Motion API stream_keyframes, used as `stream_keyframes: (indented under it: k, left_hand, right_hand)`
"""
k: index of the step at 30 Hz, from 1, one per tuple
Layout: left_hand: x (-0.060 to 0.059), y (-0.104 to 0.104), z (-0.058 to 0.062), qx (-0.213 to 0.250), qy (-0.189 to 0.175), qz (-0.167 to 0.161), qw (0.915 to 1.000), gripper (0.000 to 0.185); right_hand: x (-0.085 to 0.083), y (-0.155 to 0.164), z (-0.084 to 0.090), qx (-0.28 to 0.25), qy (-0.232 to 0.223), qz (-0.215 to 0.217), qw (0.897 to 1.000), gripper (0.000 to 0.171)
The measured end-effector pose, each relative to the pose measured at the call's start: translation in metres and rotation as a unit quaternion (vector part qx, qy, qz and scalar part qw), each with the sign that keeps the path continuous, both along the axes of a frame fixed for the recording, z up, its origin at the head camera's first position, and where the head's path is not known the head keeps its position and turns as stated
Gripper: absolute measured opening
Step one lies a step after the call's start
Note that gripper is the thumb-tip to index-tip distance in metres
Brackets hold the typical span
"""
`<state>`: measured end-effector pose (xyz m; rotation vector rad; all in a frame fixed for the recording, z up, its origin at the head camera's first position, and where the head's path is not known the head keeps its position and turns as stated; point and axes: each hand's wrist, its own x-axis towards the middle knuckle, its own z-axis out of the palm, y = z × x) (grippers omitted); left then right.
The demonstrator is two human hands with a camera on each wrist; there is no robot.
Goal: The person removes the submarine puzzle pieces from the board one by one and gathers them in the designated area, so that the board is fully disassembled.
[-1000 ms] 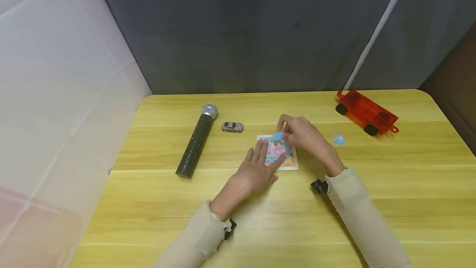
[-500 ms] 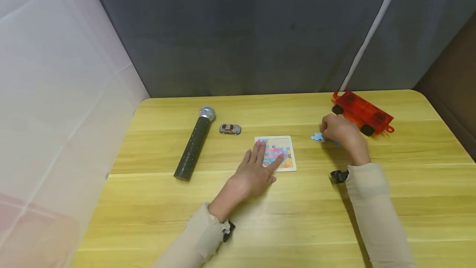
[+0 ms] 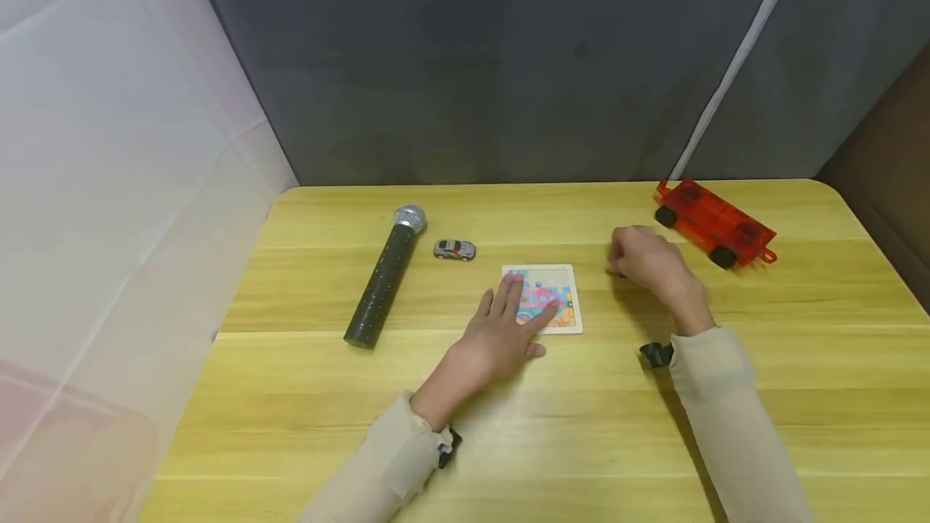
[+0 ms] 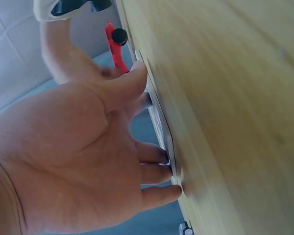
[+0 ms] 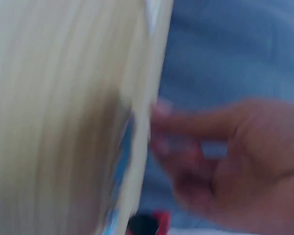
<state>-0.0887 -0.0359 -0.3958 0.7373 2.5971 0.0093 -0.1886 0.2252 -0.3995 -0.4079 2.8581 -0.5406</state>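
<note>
In the head view my left hand (image 3: 497, 337) lies with fingers spread on a small jigsaw puzzle (image 3: 538, 329) in a white frame. Pink, blue and orange pieces fill part of it; its upper right area shows bare backing. The left wrist view has these fingertips (image 4: 154, 174) resting along the frame's thin edge. To the right, my right hand (image 3: 650, 265) is bent low over the table, fingertips together. A thin, dark-edged puzzle piece (image 3: 617, 274) shows right at them; I cannot tell if they pinch it. Blurred blue puzzle pieces (image 5: 121, 159) appear below the fingers in the right wrist view.
A red toy trailer (image 3: 715, 223) with black wheels stands at the back right. Left of the puzzle are a small silver toy car (image 3: 454, 249) and a black microphone (image 3: 385, 285) lying at a slant. A dark partition (image 3: 465, 63) rises behind the wooden table (image 3: 567, 442).
My right hand moved from the puzzle's upper right out to the table on the right, taking blue pieces along, then shifted slightly left. The backing is now uncovered. My left hand stayed put.
</note>
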Motion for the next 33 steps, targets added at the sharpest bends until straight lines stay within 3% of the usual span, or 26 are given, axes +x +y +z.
stream_keyframes:
  k: [3, 6, 14, 26, 33]
  left_hand:
    - [0.001, 0.000, -0.001, 0.001, -0.002, 0.003, 1.0000, 0.067]
    - [0.003, 0.001, -0.002, -0.002, -0.005, 0.008, 1.0000, 0.065]
    - [0.008, 0.005, -0.002, -0.036, 0.003, 0.006, 0.9993, 0.065]
    - [0.038, 0.007, 0.006, -0.056, 0.023, -0.010, 0.9981, 0.088]
    - [0.040, 0.013, 0.007, -0.093, 0.055, -0.004, 0.9941, 0.087]
  right_hand:
    - [0.016, -0.041, 0.013, -0.077, 0.022, 0.121, 0.989, 0.007]
    - [0.026, -0.071, 0.007, -0.113, 0.021, 0.170, 0.979, 0.020]
    - [0.043, -0.089, -0.007, -0.060, 0.020, 0.145, 0.987, 0.035]
    - [0.041, -0.088, -0.003, -0.072, 0.018, 0.148, 0.986, 0.037]
    - [0.037, -0.094, -0.001, -0.044, 0.042, 0.159, 0.985, 0.035]
